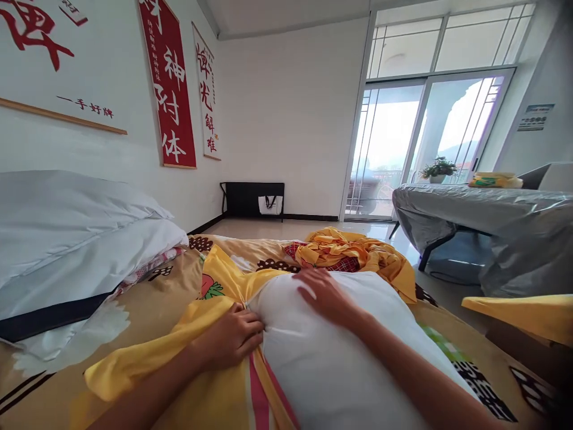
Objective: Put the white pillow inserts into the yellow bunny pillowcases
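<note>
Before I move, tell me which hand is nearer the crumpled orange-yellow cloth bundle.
Right. The right hand lies on the plump white pillow, close by the bundle; the left hand grips the yellow printed fabric cover, farther off, leftward.

Bedroom with patterned bedsheet (172, 289)

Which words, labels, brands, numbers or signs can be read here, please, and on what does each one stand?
"一手好牌": large white scroll; its big top characters are cut off.
"神附体": red scroll; top character cut off, small column too small.
"牌光解难": narrow white scroll; small print unreadable.
Wall notice: too small.
Yellow package: too blurred.
</note>
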### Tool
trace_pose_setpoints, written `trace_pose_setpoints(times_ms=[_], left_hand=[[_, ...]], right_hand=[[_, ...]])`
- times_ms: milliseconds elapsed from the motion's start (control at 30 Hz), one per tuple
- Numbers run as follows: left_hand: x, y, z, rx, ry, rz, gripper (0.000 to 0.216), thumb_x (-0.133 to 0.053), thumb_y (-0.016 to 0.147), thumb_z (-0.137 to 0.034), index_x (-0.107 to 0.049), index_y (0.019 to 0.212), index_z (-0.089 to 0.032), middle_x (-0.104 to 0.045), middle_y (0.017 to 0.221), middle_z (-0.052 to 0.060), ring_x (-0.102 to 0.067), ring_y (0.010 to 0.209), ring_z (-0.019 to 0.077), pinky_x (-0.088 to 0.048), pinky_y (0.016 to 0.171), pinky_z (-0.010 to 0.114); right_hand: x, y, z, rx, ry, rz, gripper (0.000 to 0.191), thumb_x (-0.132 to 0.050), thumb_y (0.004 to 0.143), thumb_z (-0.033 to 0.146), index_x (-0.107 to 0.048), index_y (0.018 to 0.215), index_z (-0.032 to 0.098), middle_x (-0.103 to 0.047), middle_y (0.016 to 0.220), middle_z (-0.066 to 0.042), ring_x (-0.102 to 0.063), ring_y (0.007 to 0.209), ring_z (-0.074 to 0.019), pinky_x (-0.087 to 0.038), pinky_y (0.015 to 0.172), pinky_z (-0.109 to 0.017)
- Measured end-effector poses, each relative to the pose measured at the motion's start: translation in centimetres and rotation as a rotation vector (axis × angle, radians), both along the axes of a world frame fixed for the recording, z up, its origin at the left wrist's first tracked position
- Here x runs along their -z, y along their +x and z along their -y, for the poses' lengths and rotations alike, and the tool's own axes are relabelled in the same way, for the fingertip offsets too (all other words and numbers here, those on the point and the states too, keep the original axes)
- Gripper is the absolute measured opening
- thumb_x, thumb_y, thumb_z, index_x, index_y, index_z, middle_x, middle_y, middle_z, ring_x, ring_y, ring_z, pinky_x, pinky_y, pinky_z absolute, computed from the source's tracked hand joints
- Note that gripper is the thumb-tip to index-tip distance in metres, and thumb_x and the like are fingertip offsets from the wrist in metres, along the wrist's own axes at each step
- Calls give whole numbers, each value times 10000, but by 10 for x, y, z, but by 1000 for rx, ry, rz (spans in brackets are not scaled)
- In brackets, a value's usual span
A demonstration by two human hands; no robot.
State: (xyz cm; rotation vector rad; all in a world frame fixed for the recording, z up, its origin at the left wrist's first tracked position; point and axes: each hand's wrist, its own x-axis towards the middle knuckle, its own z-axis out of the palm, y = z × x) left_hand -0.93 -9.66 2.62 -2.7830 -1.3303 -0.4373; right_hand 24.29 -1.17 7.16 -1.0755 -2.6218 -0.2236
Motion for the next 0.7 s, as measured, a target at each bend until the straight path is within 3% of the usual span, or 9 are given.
trace_pose_setpoints(times_ms=[67, 133, 200, 300, 433, 500, 567, 700], left_hand=[[-2, -2, -9, 3, -33, 13, 233, -385, 944, -283, -583, 853, -201, -626, 906, 0, -553, 873, 153, -302, 849, 325], [-4, -2, -13, 1, -54, 22, 226, -391, 942, -286, -588, 859, -212, -619, 920, -5, -539, 894, 155, -292, 859, 332], [-4, -2, -13, -4, -57, 19, 226, -397, 935, -293, -580, 831, -210, -607, 914, 0, -526, 892, 161, -296, 855, 339], [0, -1, -10, -22, 20, 1, 198, -418, 908, -277, -564, 800, -198, -587, 942, 32, -514, 914, 184, -310, 855, 358], [1, 4, 2, 6, 308, -38, 222, -413, 864, -173, -561, 1029, -183, -557, 1116, 117, -478, 1047, 255, -301, 906, 424], [-1, 9, 10, 106, 287, -100, 219, -417, 854, -171, -557, 1022, -178, -591, 1033, 101, -507, 966, 236, -333, 879, 404], [-4, 14, 14, 145, 144, -152, 128, -456, 848, -235, -563, 899, -190, -613, 913, 61, -531, 859, 207, -375, 816, 360], [-6, 23, 9, 52, -47, -195, 127, -553, 773, -307, -567, 735, -187, -634, 791, 43, -569, 796, 202, -406, 814, 357]], right_hand=[[13, 1, 40, -260, -108, 36, 546, -505, 871, 481, -454, 1368, 262, -487, 1389, -134, -402, 1308, -284, -297, 1067, -484], [26, 7, 70, -322, -172, 85, 757, -613, 773, 541, -350, 1436, 287, -336, 1489, -147, -263, 1377, -354, -252, 1075, -560], [37, 14, 85, -330, -196, 123, 846, -657, 739, 503, -275, 1467, 303, -253, 1524, -137, -191, 1397, -374, -223, 1081, -589], [52, 18, 82, -373, -191, 187, 884, -685, 705, 443, -268, 1470, 290, -274, 1516, -140, -193, 1390, -396, -196, 1081, -609], [64, 5, 60, -391, -168, 250, 1003, -750, 577, 452, -304, 1444, 217, -344, 1472, -185, -266, 1346, -417, -191, 1075, -586], [64, -4, 52, -392, -165, 262, 941, -751, 566, 434, -368, 1393, 201, -467, 1366, -180, -399, 1246, -380, -269, 1034, -540], [64, -13, 46, -382, -147, 269, 777, -716, 623, 363, -435, 1326, 191, -578, 1195, -149, -517, 1078, -315, -356, 950, -483], [63, -25, 37, -380, -84, 260, 372, -561, 762, 186, -580, 1133, 191, -639, 987, -101, -569, 919, -240, -410, 811, -369]])
